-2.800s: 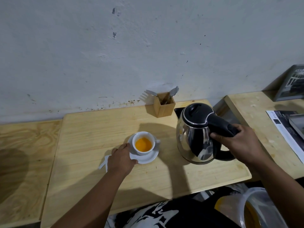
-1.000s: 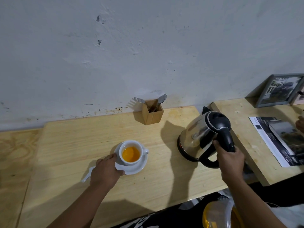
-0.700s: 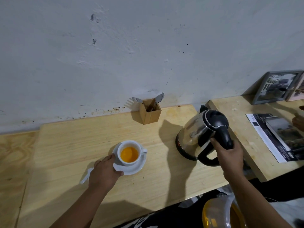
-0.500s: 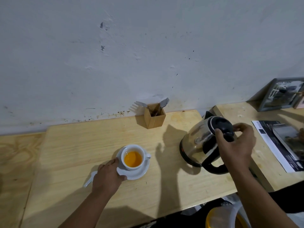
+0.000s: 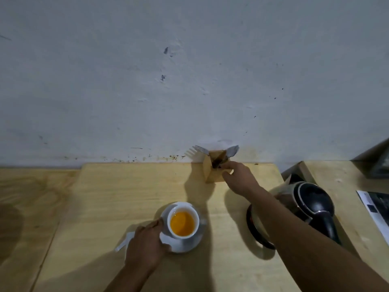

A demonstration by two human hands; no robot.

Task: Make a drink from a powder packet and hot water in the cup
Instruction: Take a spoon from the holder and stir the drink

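The left hand (image 5: 145, 242) rests on the saucer (image 5: 185, 242), fingers together at its rim; the cup (image 5: 182, 222) holds orange drink. No writing is readable. Farther on the wooden table (image 5: 117, 192), the right hand (image 5: 237, 178) pinches at the holder (image 5: 212, 174) under a stained wall (image 5: 189, 70).

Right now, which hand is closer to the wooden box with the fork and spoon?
The right hand. It touches the wooden box by the wall. The left hand is far off, on the saucer under the cup.
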